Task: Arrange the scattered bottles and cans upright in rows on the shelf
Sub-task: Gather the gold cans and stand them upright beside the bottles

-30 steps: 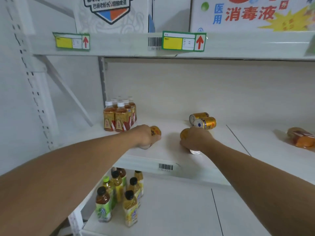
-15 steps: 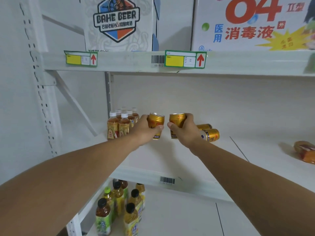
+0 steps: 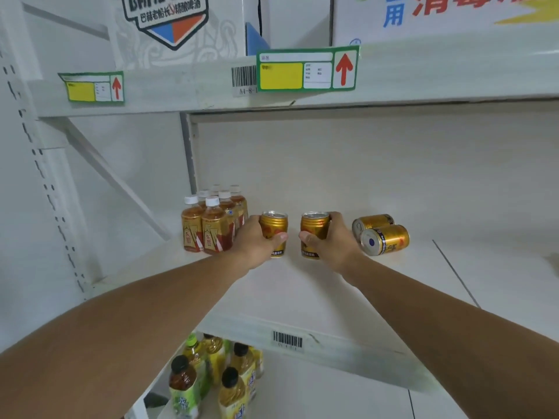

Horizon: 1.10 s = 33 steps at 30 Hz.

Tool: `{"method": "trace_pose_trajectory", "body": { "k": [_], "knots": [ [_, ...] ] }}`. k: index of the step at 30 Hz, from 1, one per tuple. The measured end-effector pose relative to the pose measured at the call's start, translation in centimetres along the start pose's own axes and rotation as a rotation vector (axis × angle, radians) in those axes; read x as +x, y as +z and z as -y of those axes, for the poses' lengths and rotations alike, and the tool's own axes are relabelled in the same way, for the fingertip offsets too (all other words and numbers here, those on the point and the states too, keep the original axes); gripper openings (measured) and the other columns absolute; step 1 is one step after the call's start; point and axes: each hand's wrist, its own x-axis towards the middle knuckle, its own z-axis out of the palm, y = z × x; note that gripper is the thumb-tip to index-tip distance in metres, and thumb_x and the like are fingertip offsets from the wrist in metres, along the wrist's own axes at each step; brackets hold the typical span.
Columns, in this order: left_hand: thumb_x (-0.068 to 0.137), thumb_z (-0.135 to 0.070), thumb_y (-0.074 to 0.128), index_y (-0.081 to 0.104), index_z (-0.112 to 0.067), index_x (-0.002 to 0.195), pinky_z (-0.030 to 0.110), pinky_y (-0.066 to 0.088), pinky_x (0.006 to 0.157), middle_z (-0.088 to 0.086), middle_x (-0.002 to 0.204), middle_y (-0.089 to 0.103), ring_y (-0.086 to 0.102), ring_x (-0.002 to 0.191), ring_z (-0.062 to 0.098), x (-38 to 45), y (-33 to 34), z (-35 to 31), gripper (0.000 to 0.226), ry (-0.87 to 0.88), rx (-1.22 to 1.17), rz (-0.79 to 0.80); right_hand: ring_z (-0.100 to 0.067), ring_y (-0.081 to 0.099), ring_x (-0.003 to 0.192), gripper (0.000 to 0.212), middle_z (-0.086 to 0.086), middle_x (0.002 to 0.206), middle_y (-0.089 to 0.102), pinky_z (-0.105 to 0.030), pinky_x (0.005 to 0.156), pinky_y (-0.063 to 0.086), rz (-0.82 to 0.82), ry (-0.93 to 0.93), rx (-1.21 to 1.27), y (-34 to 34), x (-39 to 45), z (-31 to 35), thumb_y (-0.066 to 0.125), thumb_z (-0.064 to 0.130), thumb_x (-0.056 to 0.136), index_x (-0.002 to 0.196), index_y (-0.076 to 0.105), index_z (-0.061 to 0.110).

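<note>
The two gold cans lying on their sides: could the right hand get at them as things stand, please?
Probably not yet: the right hand has its grip around an upright can. The two cans lying on their sides are just beside it on the shelf, nothing between.

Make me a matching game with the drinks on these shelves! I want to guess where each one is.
Things:
1. white-capped bottles
2. can in the left hand
3. two lying cans
4. dark-capped bottles

Places or states:
A. on their sides, right of both hands
B. on the lower shelf
C. upright, gripped, next to the other held can
D. standing grouped at the shelf's left end

Pairs: 1-D, 2-C, 3-A, 4-B
</note>
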Motion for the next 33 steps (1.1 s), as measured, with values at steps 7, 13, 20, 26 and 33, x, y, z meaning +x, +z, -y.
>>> {"method": "trace_pose_trajectory", "body": {
  "k": [7,13,20,26,33],
  "knots": [
    [0.075,-0.074,0.071,0.052,-0.040,0.136,0.054,0.054,0.104,-0.009,0.126,0.064,0.064,0.119,0.022,5.2,1.8,3.3,0.072,-0.030,0.020,0.005,-0.004,0.058,0.093,0.063,0.016,0.106,0.057,-0.022,0.072,0.044,0.017,0.022,0.020,2.4,3.4,-2.3,0.077,0.039,0.095,0.142,0.039,0.020],
    [0.082,-0.064,0.070,0.045,-0.042,0.140,0.055,0.050,0.109,-0.010,0.130,0.062,0.060,0.126,0.024,8.8,2.3,5.0,0.067,-0.004,0.013,0.043,-0.009,0.059,0.098,0.063,0.005,0.121,0.061,-0.021,0.073,0.044,0.044,0.047,0.009,4.7,6.4,-2.5,0.076,0.033,0.096,0.143,0.035,0.023],
    [0.101,-0.043,0.070,0.033,-0.026,0.161,0.053,0.044,0.116,0.004,0.149,0.056,0.053,0.139,0.029,10.8,2.2,5.3,0.073,0.018,-0.024,0.024,-0.020,0.059,0.110,0.063,0.003,0.127,0.059,-0.027,0.078,0.043,0.045,0.067,-0.018,6.6,9.1,-2.2,0.074,0.033,0.097,0.145,0.035,0.025],
    [0.107,-0.041,0.061,0.022,-0.023,0.168,0.054,0.034,0.125,0.006,0.165,0.043,0.039,0.154,0.030,11.6,2.8,6.6,0.075,0.084,0.036,0.030,-0.022,0.061,0.116,0.065,0.004,0.135,0.061,-0.042,0.099,0.049,-0.055,0.033,-0.085,8.2,9.1,-2.8,0.074,0.042,0.094,0.145,0.037,0.027],
    [0.108,-0.051,0.053,-0.008,-0.022,0.172,0.054,0.023,0.130,0.009,0.180,0.012,0.016,0.164,0.034,12.0,3.0,6.6,0.092,0.018,0.118,0.018,-0.023,0.060,0.123,0.070,0.005,0.142,0.059,-0.044,0.104,0.049,-0.041,0.008,-0.107,8.5,8.9,-2.8,0.071,0.049,0.095,0.150,0.033,0.029]
  ]
}}
